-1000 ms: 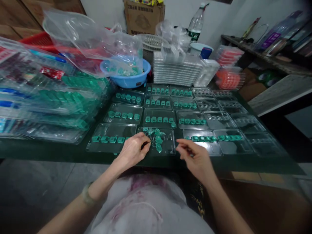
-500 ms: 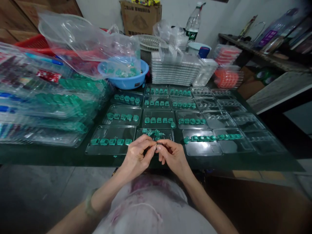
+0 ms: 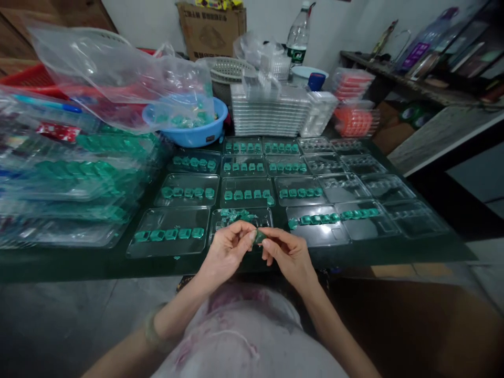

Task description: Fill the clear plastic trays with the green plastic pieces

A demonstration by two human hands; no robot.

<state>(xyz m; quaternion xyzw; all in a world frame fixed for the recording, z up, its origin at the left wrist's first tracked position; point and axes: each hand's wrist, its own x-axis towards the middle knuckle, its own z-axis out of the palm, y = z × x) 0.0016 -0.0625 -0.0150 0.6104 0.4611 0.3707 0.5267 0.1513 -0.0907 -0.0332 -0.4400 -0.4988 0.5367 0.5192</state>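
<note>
Between my two hands, over the front of the table, is a small dark green translucent piece (image 3: pixel 259 237). My left hand (image 3: pixel 232 244) pinches its left side between thumb and index finger. On the other side, the thumb and fingers of my right hand (image 3: pixel 287 252) are closed on the same piece. Just behind the hands lies a clear plastic tray (image 3: pixel 269 214) with a heap of loose green pieces (image 3: pixel 237 214); my fingers hide part of it. To the left, a clear tray (image 3: pixel 169 251) carries a row of green pieces (image 3: pixel 170 234).
Several more clear trays (image 3: pixel 411 216) spread across the dark green table (image 3: pixel 98 265). A blue basin (image 3: pixel 197 137) holds green pieces under a plastic bag (image 3: pixel 122 79). Stacked filled trays (image 3: pixel 74 194) crowd the left. Empty trays are piled (image 3: pixel 270 113) at the back, near a bottle (image 3: pixel 298 39).
My hands have drawn slightly apart, and the green piece between them now shows. The whole view has shifted a little, so the table's things appear further left.
</note>
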